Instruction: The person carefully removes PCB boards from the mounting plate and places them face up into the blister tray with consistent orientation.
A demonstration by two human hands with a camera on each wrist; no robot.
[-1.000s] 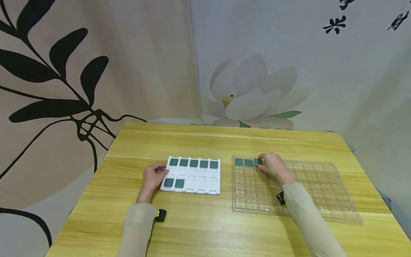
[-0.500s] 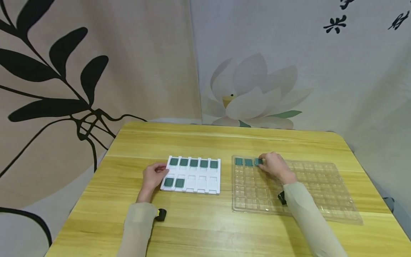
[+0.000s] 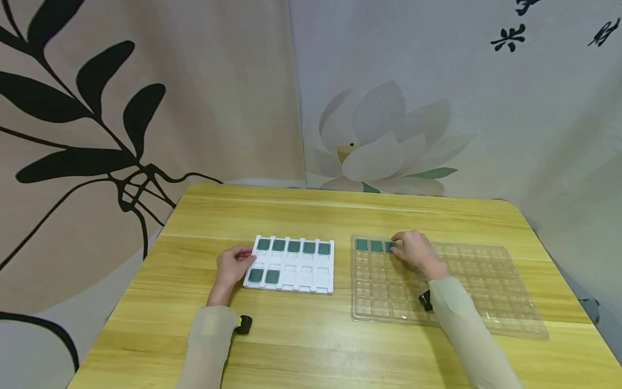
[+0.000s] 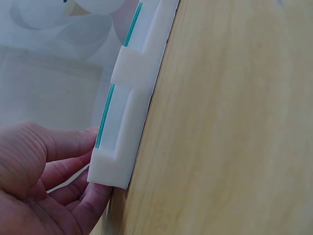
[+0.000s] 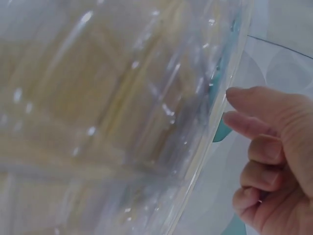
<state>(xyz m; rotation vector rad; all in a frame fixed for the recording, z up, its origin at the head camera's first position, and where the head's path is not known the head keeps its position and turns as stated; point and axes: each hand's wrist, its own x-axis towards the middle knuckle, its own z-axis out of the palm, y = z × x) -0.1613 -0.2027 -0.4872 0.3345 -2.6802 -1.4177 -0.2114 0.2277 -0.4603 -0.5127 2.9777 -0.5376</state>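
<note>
Green square chip (image 3: 390, 246), third in the top row of the clear plastic tray (image 3: 379, 294), sits right of centre in the head view, just left of the right hand (image 3: 417, 253) and at its fingertips. That hand reaches in from the lower right; its thumb and forefinger appear to pinch the piece near its lower and upper edges, though the wrist view leaves the contact unclear. The chip looks roughly square, so no long axis stands out; its row runs left to right, with two more chips (image 3: 362, 245) to its left. The left hand (image 3: 233, 269), well apart towards the left of the frame, grips the left end of the white tray (image 3: 322, 278), thumb on the upper edge and fingers below. Seven seated chips (image 3: 293, 247) lie in that tray, whose lower-right recesses are bare.
</note>
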